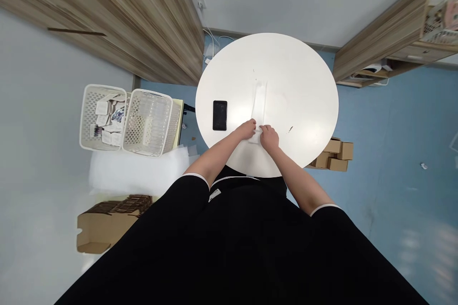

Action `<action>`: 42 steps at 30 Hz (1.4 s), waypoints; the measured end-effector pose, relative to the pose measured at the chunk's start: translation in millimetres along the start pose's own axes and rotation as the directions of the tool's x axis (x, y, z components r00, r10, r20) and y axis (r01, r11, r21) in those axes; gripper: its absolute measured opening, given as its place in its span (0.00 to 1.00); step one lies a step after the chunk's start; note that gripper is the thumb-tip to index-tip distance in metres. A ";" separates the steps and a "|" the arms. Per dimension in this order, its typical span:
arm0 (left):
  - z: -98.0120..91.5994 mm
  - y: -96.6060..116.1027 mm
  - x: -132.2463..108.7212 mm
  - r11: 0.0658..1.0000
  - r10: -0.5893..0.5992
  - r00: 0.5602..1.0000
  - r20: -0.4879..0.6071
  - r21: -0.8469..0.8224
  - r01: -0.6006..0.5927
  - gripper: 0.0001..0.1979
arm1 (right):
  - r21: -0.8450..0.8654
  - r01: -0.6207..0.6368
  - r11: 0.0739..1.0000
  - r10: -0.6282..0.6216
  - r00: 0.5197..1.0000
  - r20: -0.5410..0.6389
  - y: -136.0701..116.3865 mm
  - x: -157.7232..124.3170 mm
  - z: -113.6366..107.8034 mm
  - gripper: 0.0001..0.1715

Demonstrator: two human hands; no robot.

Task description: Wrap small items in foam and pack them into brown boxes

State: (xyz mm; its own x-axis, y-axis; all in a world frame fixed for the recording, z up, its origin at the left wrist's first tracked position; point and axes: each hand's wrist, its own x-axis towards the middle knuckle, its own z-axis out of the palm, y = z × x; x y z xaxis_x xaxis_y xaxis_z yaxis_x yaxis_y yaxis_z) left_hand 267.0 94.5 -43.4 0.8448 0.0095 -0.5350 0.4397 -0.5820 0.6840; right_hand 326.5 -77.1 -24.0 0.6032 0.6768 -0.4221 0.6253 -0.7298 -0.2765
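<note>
A long, thin white sheet, slightly see-through like foam wrap [260, 100], lies lengthwise on the round white table [307, 86]. Its near end is between my two hands. My left hand [246, 129] grips the sheet's left side with fingers curled. Close beside it, my right hand [269, 137] has its fingers bent on the right side of the same end. Whether something is wrapped inside the near end cannot be made out. To the left of the sheet, a black tablet-like device [219, 115] lies flat on the table, apart from both hands.
Left of the table stand two white baskets, one with packets [107, 116], the other with clear plastic pieces [157, 119]. Below them are a pile of white sheets [136, 171] and an open cardboard box [103, 231]. Small brown boxes [336, 157] sit at the table's right.
</note>
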 end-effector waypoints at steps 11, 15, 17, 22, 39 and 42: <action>7.6 6.9 -21.9 0.936 0.150 0.978 -0.148 0.340 -0.092 0.17 | -0.127 0.334 0.934 -0.329 0.942 0.059 -0.7 -23.4 21.3 0.35; 20.8 -3.1 -41.4 0.895 0.185 0.975 -0.123 0.431 -0.116 0.16 | -0.138 0.286 0.948 -0.278 0.957 0.078 -1.1 -17.3 18.6 0.35; 26.1 -8.6 -51.3 0.872 0.217 0.969 -0.122 0.471 -0.136 0.20 | -0.139 0.264 0.954 -0.254 0.963 0.088 -1.5 -14.2 17.3 0.34; 33.2 -14.5 -60.9 0.830 0.220 0.966 -0.135 0.547 -0.112 0.32 | -0.095 0.289 0.953 -0.275 0.952 0.137 1.3 -5.2 9.5 0.36; 55.4 -6.2 -90.9 0.908 0.114 0.993 -0.029 0.408 -0.092 0.15 | 0.387 0.062 0.920 -0.153 0.966 0.209 22.8 -52.9 25.1 0.28; 53.6 -5.0 -84.3 0.954 0.028 0.996 -0.079 0.300 -0.003 0.15 | 0.424 -0.030 0.905 -0.046 0.985 0.167 19.9 -47.8 24.0 0.23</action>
State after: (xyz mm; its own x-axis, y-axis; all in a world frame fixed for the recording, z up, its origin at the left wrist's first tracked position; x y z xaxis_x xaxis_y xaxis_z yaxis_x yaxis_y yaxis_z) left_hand 177.2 53.1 -28.3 0.8782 0.0573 -0.4748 0.3255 -0.7990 0.5057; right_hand 298.2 -126.2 -30.1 0.4828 0.6837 -0.5472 0.3384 -0.7220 -0.6036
